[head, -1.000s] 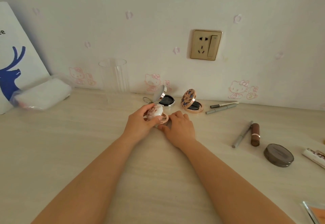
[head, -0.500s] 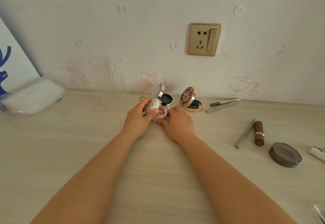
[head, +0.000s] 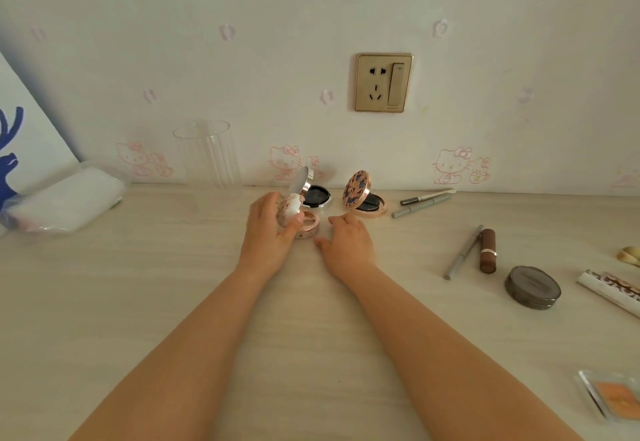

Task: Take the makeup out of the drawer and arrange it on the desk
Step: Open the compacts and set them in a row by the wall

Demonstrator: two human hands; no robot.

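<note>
Propping open a round rose-gold floral compact (head: 300, 219) on the pale wooden desk (head: 104, 302) — left hand (head: 268, 232) pinching its lid for display, right hand (head: 348, 243) resting alongside, fingers loosely spread, holding nothing.

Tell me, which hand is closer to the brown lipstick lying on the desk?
The right hand. It rests on the desk, with the brown lipstick well off to its right. The left hand is farther away, holding a pink compact.
</note>
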